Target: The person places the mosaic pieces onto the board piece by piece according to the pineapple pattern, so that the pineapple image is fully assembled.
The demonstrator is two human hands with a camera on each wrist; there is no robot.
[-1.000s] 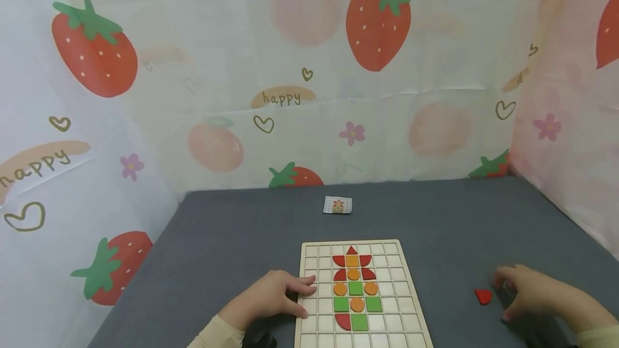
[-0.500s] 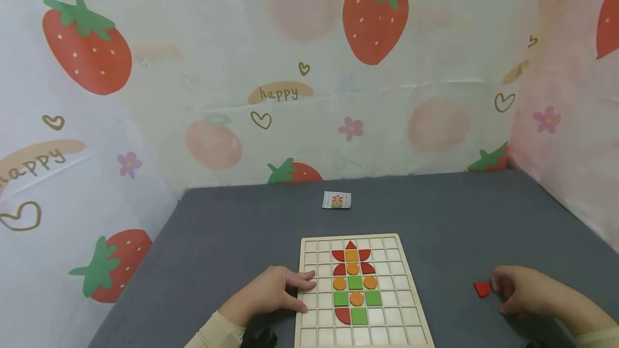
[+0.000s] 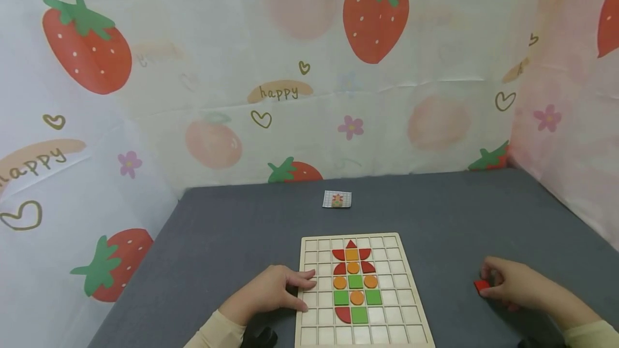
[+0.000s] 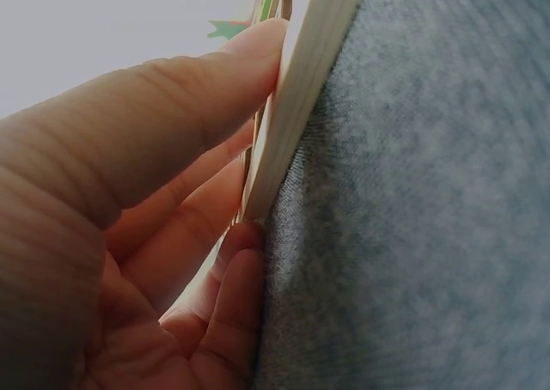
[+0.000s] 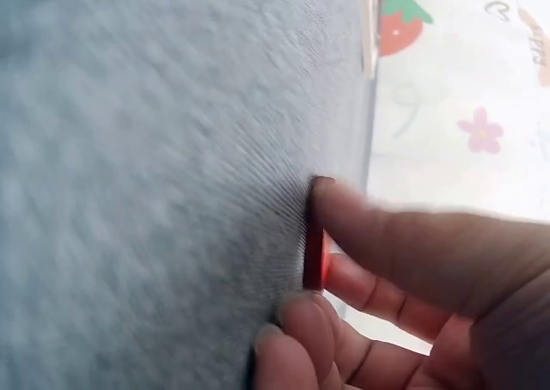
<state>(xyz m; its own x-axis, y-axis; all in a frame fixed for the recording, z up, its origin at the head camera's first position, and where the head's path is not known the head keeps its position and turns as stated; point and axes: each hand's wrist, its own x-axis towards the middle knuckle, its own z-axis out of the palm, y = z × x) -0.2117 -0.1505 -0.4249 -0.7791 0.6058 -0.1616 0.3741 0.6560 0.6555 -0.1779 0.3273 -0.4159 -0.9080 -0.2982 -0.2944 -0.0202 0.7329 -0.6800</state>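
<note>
My right hand (image 3: 515, 286) pinches a red quarter-circle tile (image 3: 481, 285) lying on the grey table, right of the board. In the right wrist view the thumb is at one end of the red tile (image 5: 315, 257) and fingertips are at the other. My left hand (image 3: 275, 291) rests on the left edge of the pale wooden grid board (image 3: 403, 314), thumb and fingers spread. The left wrist view shows the thumb (image 4: 249, 51) against the board's side. Red, orange and green tiles form a figure on the board, including a green square (image 3: 359, 315) low in the middle.
A small pattern card (image 3: 337, 199) lies on the grey table (image 3: 242, 224) behind the board. Fabric printed with strawberries (image 3: 376, 17) hangs behind and along both sides. A dark object (image 3: 261, 338) sits under my left wrist.
My right hand has moved left to the red quarter-circle tile and now pinches it. The left hand stays on the board edge. The head view has tipped slightly downward.
</note>
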